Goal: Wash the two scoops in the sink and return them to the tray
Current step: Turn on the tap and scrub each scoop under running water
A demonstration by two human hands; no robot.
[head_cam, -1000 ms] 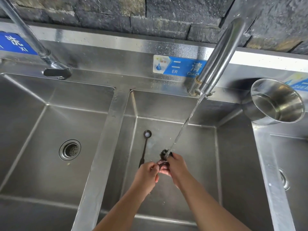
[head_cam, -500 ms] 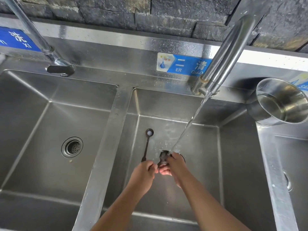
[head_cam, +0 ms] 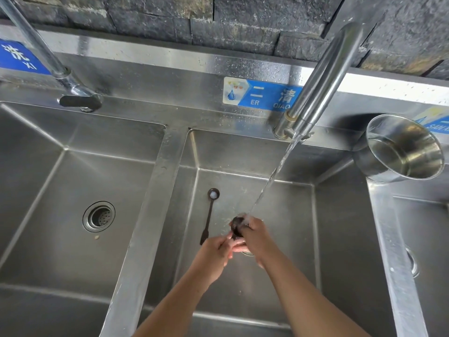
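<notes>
A dark scoop (head_cam: 237, 225) is held under the running water in the middle basin (head_cam: 279, 215); only its round bowl shows above my fingers. My right hand (head_cam: 254, 235) wraps around the bowl, and my left hand (head_cam: 215, 251) is closed on the part below it, which is hidden. The water stream (head_cam: 272, 176) lands on the bowl. A second dark, long-handled scoop (head_cam: 209, 215) lies on the basin floor just left of my hands, bowl pointing away, with a white blob in it. No tray is in view.
The middle faucet (head_cam: 323, 79) angles over the basin from the upper right. A left basin with a round drain (head_cam: 99, 216) sits beyond a steel divider (head_cam: 148, 227). A steel pot (head_cam: 401, 149) with water stands on the right ledge. A second faucet (head_cam: 43, 52) is at far left.
My hands keep the scoop under the stream, shifting slightly around it. The view has drifted a little; the scoop on the basin floor has not moved.
</notes>
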